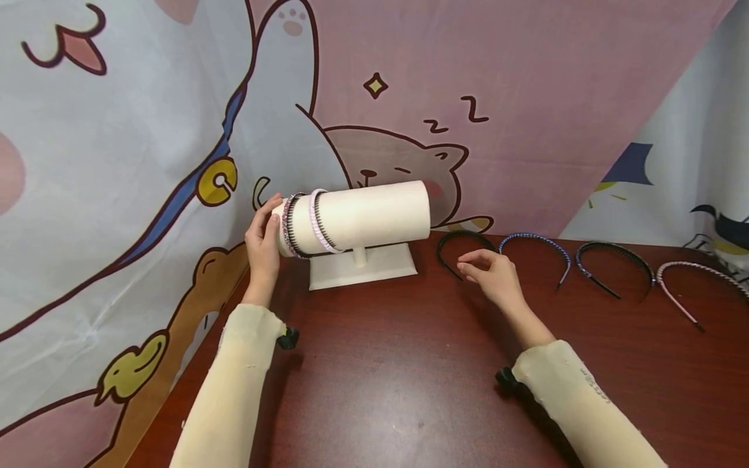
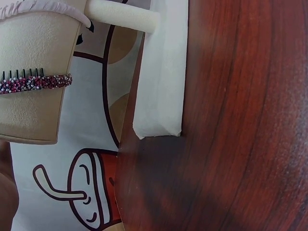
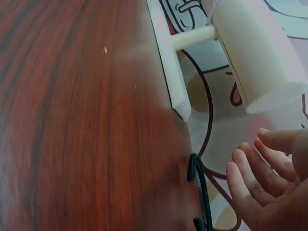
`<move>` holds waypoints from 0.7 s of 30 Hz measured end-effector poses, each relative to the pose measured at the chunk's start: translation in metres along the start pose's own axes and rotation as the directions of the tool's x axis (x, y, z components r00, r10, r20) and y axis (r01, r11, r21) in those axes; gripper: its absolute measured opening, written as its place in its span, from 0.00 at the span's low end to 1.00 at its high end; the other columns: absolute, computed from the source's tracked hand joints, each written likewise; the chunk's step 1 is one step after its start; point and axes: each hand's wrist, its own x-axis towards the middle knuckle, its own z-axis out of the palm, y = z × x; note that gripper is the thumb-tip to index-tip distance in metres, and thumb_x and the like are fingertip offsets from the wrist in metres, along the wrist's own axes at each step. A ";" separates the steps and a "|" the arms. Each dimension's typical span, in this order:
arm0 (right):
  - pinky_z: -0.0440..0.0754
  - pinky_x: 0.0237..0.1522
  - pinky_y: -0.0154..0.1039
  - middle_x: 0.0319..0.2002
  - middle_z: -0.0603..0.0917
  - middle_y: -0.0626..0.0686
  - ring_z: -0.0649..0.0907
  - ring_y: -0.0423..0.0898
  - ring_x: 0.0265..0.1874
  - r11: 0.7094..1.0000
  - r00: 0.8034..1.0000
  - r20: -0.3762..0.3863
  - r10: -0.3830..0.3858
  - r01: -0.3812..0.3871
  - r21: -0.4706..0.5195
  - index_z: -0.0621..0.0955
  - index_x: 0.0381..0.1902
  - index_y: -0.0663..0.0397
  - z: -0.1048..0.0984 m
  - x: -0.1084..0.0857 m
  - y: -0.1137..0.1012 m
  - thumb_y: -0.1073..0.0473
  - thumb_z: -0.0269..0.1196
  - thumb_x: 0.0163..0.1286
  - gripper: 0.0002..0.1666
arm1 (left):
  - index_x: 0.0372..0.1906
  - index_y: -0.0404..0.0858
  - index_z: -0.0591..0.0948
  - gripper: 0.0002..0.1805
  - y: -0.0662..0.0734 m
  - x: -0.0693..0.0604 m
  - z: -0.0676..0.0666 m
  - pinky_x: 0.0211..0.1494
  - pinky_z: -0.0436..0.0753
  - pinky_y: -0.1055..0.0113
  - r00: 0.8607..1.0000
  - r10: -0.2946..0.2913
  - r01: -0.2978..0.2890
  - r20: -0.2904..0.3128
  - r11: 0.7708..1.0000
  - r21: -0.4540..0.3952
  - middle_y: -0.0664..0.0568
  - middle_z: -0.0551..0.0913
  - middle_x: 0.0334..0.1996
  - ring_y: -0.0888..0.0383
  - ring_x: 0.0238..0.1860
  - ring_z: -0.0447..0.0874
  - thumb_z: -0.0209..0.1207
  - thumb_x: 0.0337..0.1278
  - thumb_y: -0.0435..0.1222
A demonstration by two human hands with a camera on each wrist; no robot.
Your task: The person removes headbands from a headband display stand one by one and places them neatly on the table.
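A cream cylindrical headband stand (image 1: 374, 214) on a flat base (image 1: 363, 270) stands at the back of the table. Near its left end it carries a glittery pink-and-dark headband (image 1: 287, 224) and a pale lilac toothed headband (image 1: 318, 221). My left hand (image 1: 263, 244) holds the cylinder's left end, thumb in front; the left wrist view shows only a bit of that hand at its edge. To the right of the stand, my right hand (image 1: 494, 276) hovers with relaxed fingers and nothing in them. A black headband (image 1: 447, 250) lies just behind it, also partly seen in the right wrist view.
On the right of the dark red wooden table (image 1: 386, 383) lie a blue headband (image 1: 535, 236), a dark blue-and-black headband (image 1: 614, 247) and a pink-and-white headband (image 1: 679, 302). A cartoon-printed cloth (image 1: 526, 65) hangs behind and along the left.
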 end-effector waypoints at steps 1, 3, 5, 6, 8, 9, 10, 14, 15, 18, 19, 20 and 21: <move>0.86 0.36 0.30 0.49 0.88 0.62 0.90 0.54 0.39 1.000 1.000 0.006 -0.003 0.003 0.004 0.86 0.47 0.60 0.003 0.000 -0.001 0.56 0.66 0.68 0.15 | 0.61 0.28 0.78 0.19 0.000 0.000 0.000 0.70 0.68 0.71 1.000 0.001 -0.001 0.001 1.000 0.001 0.42 0.76 0.67 0.53 0.70 0.72 0.49 0.72 0.31; 0.85 0.35 0.28 0.49 0.88 0.61 0.90 0.56 0.40 1.000 1.000 0.015 -0.011 0.011 0.012 0.86 0.47 0.61 0.009 0.001 -0.003 0.57 0.66 0.68 0.14 | 0.61 0.28 0.78 0.19 0.000 0.000 0.000 0.70 0.68 0.71 1.000 0.000 0.000 0.002 1.000 0.003 0.41 0.76 0.67 0.54 0.70 0.72 0.49 0.72 0.32; 0.83 0.34 0.25 0.48 0.88 0.60 0.90 0.56 0.39 1.000 1.000 0.019 -0.020 0.020 0.005 0.86 0.46 0.59 0.014 0.002 -0.005 0.57 0.67 0.68 0.14 | 0.61 0.28 0.78 0.19 0.000 0.000 0.000 0.70 0.68 0.71 1.000 0.001 -0.001 0.002 1.000 0.005 0.41 0.76 0.67 0.54 0.70 0.72 0.49 0.72 0.32; 0.82 0.34 0.25 0.47 0.89 0.60 0.90 0.56 0.38 1.000 1.000 0.021 -0.023 0.023 0.005 0.86 0.46 0.59 0.017 0.002 -0.006 0.57 0.67 0.68 0.14 | 0.60 0.28 0.78 0.19 0.000 0.000 -0.001 0.70 0.68 0.71 1.000 0.000 0.000 0.003 1.000 0.004 0.40 0.76 0.67 0.54 0.71 0.72 0.49 0.72 0.32; 0.82 0.33 0.25 0.46 0.89 0.60 0.90 0.56 0.38 1.000 0.999 0.027 -0.030 0.030 0.009 0.86 0.46 0.58 0.021 0.002 -0.009 0.57 0.67 0.67 0.13 | 0.61 0.27 0.77 0.19 0.000 0.000 0.000 0.71 0.68 0.70 1.000 0.000 0.000 0.003 1.000 0.001 0.40 0.76 0.67 0.54 0.71 0.72 0.49 0.72 0.31; 0.82 0.34 0.25 0.46 0.89 0.60 0.90 0.56 0.38 0.999 0.999 0.030 -0.033 0.032 0.011 0.87 0.46 0.57 0.023 0.001 -0.010 0.57 0.67 0.67 0.13 | 0.61 0.27 0.77 0.19 0.000 0.000 0.000 0.71 0.68 0.70 1.000 0.001 -0.001 0.001 1.000 0.002 0.40 0.76 0.67 0.54 0.71 0.72 0.49 0.72 0.31; 0.82 0.34 0.26 0.45 0.89 0.60 0.90 0.56 0.38 0.999 0.999 0.034 -0.038 0.037 0.013 0.87 0.45 0.57 0.025 0.001 -0.011 0.57 0.67 0.67 0.12 | 0.61 0.27 0.77 0.19 0.000 0.000 0.000 0.71 0.68 0.70 1.000 -0.001 0.001 -0.002 1.000 0.002 0.40 0.76 0.67 0.54 0.70 0.72 0.49 0.71 0.31; 0.83 0.35 0.28 0.43 0.90 0.59 0.90 0.54 0.37 0.999 0.998 0.043 -0.052 0.052 0.013 0.87 0.45 0.55 0.033 0.000 -0.018 0.57 0.67 0.67 0.11 | 0.61 0.28 0.78 0.19 0.001 -0.001 0.000 0.71 0.68 0.70 1.000 -0.007 0.007 -0.005 1.000 0.003 0.41 0.76 0.67 0.55 0.70 0.72 0.49 0.72 0.31; 0.83 0.35 0.29 0.43 0.90 0.58 0.90 0.54 0.37 0.998 0.997 0.044 -0.057 0.057 0.011 0.87 0.44 0.55 0.035 0.000 -0.020 0.57 0.67 0.67 0.11 | 0.60 0.28 0.78 0.19 0.001 -0.001 0.000 0.71 0.68 0.70 1.000 -0.009 0.009 -0.004 1.000 0.002 0.41 0.76 0.67 0.55 0.70 0.72 0.49 0.72 0.32; 0.83 0.35 0.31 0.42 0.90 0.57 0.90 0.52 0.36 0.997 0.996 0.051 -0.072 0.073 -0.001 0.87 0.44 0.55 0.040 0.000 -0.025 0.57 0.68 0.66 0.11 | 0.61 0.28 0.78 0.19 0.001 -0.001 0.000 0.71 0.68 0.70 1.000 -0.011 0.011 -0.001 1.000 0.001 0.41 0.76 0.67 0.55 0.70 0.72 0.49 0.72 0.31; 0.83 0.36 0.32 0.42 0.90 0.57 0.90 0.51 0.35 0.997 0.996 0.053 -0.077 0.077 -0.004 0.87 0.44 0.55 0.042 -0.001 -0.027 0.56 0.68 0.66 0.11 | 0.61 0.28 0.78 0.19 0.001 0.000 0.000 0.71 0.68 0.70 1.000 -0.011 0.011 0.000 1.000 -0.001 0.41 0.76 0.67 0.55 0.71 0.72 0.48 0.72 0.31; 0.83 0.36 0.32 0.42 0.90 0.57 0.90 0.50 0.35 0.997 0.995 0.056 -0.080 0.080 -0.006 0.87 0.44 0.55 0.044 -0.001 -0.028 0.56 0.68 0.66 0.11 | 0.61 0.28 0.77 0.19 0.001 0.000 0.000 0.71 0.68 0.70 1.000 -0.011 0.011 0.001 1.000 -0.003 0.41 0.76 0.67 0.54 0.71 0.72 0.48 0.72 0.31; 0.83 0.36 0.33 0.42 0.90 0.57 0.90 0.50 0.34 0.997 0.995 0.058 -0.082 0.083 -0.009 0.87 0.44 0.55 0.045 -0.001 -0.030 0.56 0.68 0.66 0.11 | 0.61 0.28 0.77 0.19 0.001 0.000 0.000 0.71 0.68 0.70 1.000 -0.011 0.011 0.002 1.000 -0.004 0.41 0.76 0.67 0.54 0.71 0.72 0.48 0.72 0.31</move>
